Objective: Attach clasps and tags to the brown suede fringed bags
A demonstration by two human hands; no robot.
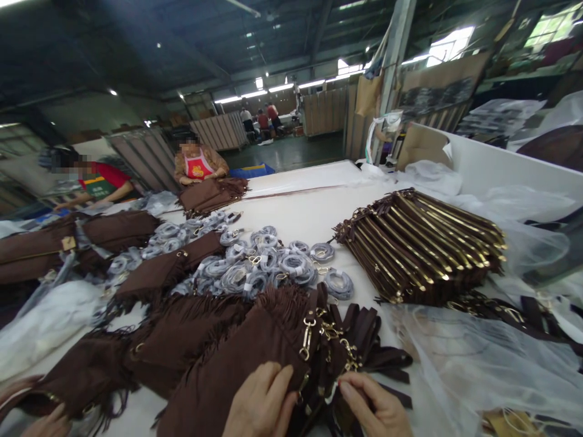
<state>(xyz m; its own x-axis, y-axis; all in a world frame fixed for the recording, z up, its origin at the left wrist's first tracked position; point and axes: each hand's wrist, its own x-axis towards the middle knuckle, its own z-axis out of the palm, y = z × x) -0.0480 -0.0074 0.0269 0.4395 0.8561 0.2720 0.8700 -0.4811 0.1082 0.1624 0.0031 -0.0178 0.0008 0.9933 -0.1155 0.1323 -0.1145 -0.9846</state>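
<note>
Atop the flat, dark-brown fringed bag [241, 352] before you, your left hand [262, 394] curls at its right end. Right of the bag, your right hand [376, 403] bends, fingertips nearly together, beside brown straps [359, 328]; I cannot tell what either grips.

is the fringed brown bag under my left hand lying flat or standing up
Lying flat: the fringed brown bag shows its broad face upward, with the left hand on it.

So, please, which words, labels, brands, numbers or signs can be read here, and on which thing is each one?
None can be read.
Green apron: pale lettering, too blurred.
Red apron: yellow marking, too small to tell if text.
Tan tag: too small to tell.
</note>
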